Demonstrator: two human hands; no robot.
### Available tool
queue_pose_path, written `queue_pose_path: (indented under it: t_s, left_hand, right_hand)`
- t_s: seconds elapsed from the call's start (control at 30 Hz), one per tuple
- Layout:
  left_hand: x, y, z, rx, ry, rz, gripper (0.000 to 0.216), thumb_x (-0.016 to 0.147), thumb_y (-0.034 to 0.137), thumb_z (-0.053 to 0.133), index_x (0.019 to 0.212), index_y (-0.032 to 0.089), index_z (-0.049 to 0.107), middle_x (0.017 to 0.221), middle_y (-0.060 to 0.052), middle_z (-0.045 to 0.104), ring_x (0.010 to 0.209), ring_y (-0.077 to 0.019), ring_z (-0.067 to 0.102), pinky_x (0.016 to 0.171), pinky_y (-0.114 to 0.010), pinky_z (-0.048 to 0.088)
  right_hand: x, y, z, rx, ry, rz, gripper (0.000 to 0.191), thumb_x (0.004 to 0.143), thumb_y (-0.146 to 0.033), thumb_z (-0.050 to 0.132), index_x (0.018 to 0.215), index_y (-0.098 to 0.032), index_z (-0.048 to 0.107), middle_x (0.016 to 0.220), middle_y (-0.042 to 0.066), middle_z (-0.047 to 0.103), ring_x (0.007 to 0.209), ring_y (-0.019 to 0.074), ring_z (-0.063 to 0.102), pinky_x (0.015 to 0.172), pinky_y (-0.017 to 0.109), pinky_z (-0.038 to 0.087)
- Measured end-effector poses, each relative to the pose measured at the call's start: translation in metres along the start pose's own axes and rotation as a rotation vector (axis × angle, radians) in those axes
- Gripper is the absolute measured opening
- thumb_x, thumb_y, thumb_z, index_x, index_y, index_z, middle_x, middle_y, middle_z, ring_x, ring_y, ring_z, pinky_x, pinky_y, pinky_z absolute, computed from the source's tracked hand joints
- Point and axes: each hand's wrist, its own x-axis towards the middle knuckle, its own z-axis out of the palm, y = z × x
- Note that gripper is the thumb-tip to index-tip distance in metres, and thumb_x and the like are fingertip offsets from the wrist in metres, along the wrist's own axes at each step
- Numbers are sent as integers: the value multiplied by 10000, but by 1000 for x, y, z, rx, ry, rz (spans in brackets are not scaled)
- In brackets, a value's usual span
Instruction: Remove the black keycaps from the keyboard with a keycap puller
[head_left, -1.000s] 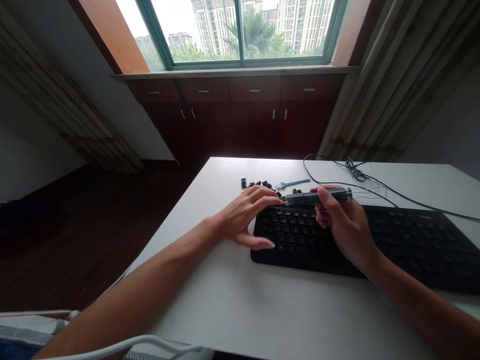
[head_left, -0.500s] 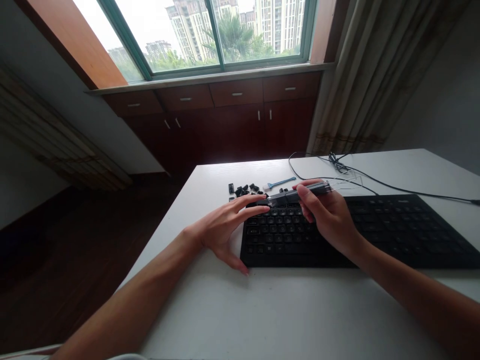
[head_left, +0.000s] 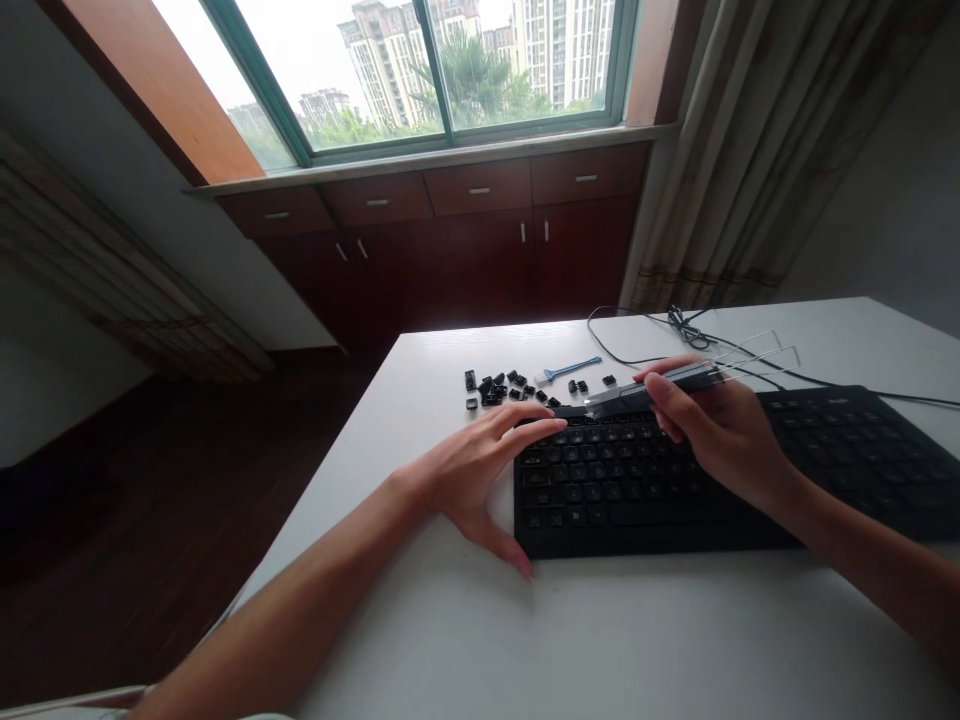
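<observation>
My left hand (head_left: 476, 470) spans the left end of the black keyboard (head_left: 660, 510). Its thumb presses at the front left corner, and its fingertips rest near the back left edge, holding the keyboard between them. In my right hand (head_left: 727, 440) is a dark grey keycap puller (head_left: 637, 397) with thin wire prongs sticking out to the right. The puller's other end, with a small clear tip, lies low over the top left row of keys. Whether the tip touches the keys, I cannot tell. Loose black keycaps (head_left: 495, 390) are scattered behind the keyboard's left end.
A small blue brush (head_left: 570, 370) with a pale head lies behind the keyboard. The black cable (head_left: 686, 325) runs bundled along the back of the white table (head_left: 420, 620). Beyond the table stand a dark red cabinet (head_left: 450, 260) and a window.
The keyboard has slid a little to the right, together with my left hand. My right hand and the keycap puller have also shifted right, showing more of the loose keycaps.
</observation>
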Motion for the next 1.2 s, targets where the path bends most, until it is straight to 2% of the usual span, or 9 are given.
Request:
queue_pose_path:
  t_s: [0.23, 0.47, 0.6, 0.67, 0.77, 0.83, 0.93, 1.07, 1.2]
  left_hand:
    - [11, 10, 11, -65, 56, 16, 1310, 489, 696, 869, 1547, 199, 276, 1453, -221, 467, 1307, -420, 493, 1086, -594, 456]
    - [17, 22, 21, -100, 101, -81, 1404, 458, 725, 869, 1567, 182, 201, 1487, -223, 449, 1325, -420, 477, 1126, -603, 421]
    - [16, 20, 16, -136, 85, -53, 1372, 501, 731, 850, 1568, 164, 200, 1491, -218, 440, 1330, -397, 472, 1143, -573, 416]
    - [14, 18, 14, -188, 98, -32, 1214, 635, 723, 782, 1560, 169, 225, 1484, -206, 446, 1320, -376, 481, 1124, -559, 439]
    - [13, 16, 14, -282, 179, -131, 711, 943, 545, 541, 1515, 186, 318, 1446, -173, 487, 1300, -309, 503, 1095, -516, 464]
    - [12, 17, 16, -296, 275, -245, 494, 1013, 376, 455, 1463, 186, 383, 1364, -149, 547, 1255, -258, 533, 1077, -472, 474]
    - [14, 18, 19, -238, 371, -309, 396, 992, 254, 517, 1378, 183, 461, 1248, -119, 602, 1174, -222, 567, 1021, -425, 503]
    - [14, 20, 23, -141, 337, -212, 366, 961, 157, 545, 1324, 171, 496, 1222, -116, 617, 1156, -223, 571, 990, -425, 525]
    - [14, 21, 24, -109, 318, -166, 348, 955, 122, 530, 1299, 179, 520, 1207, -110, 639, 1125, -226, 579, 968, -433, 533]
  right_hand:
    - [-16, -6, 3, -174, -22, -46, 151, 952, -367, 645, 1009, -229, 670, 725, -15, 614, 493, 87, 497, 409, 206, 396]
    - [-22, 6, 7, -358, 39, -221, 205, 930, -272, 679, 1134, -269, 657, 1083, 43, 675, 771, 157, 674, 639, 268, 565]
    - [-27, 12, 0, -424, -13, -228, 317, 950, -218, 635, 1254, -299, 602, 882, 3, 704, 642, 145, 671, 571, 259, 559]
    - [-29, 14, -2, -409, -68, -224, 367, 957, -179, 592, 1298, -307, 548, 813, -14, 696, 597, 145, 656, 540, 259, 552]
    - [-32, 16, -2, -364, -62, -212, 444, 940, -132, 553, 1337, -317, 481, 1032, 36, 710, 737, 183, 681, 589, 300, 572]
    - [-33, 16, 0, -326, -51, -176, 501, 932, -120, 533, 1381, -324, 448, 1169, 67, 665, 802, 200, 667, 609, 324, 576]
    - [-34, 13, 3, -264, -54, -110, 580, 925, -122, 525, 1451, -331, 401, 1263, 87, 607, 868, 213, 649, 695, 358, 590]
    - [-33, 8, 5, -178, -7, -80, 652, 921, -184, 564, 1517, -344, 353, 1357, 93, 546, 1044, 252, 629, 875, 410, 572]
    - [-31, 0, 7, -150, 96, -35, 491, 973, -283, 554, 1450, -364, 471, 1231, 68, 621, 1066, 259, 635, 934, 425, 564]
